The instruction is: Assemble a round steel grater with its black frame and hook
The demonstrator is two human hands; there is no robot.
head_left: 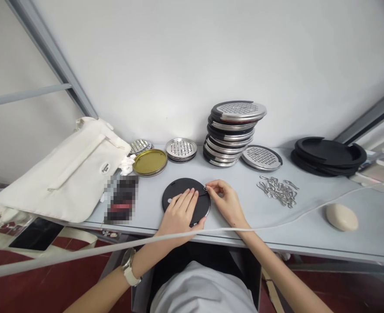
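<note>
A round black disc (175, 187) with a thin silvery rim showing at its lower right lies on the grey table. My left hand (182, 213) rests flat across its top, fingers stretched out, thumb by the near edge. At the disc's upper right, my right hand (223, 198) pinches a small metal ring (205, 188) between thumb and forefinger. Whether the ring is fastened to the disc, I cannot tell. To the right of that hand lies a pile of small metal clips (278, 190).
Behind stand a leaning stack of grater discs (233, 134), a grater disc (262, 157), smaller graters (181, 149) and a gold lid (150, 162). Black round trays (329, 156) and a beige oval object (342, 217) are right, a white bag (77, 174) left. A white cable (114, 248) crosses in front.
</note>
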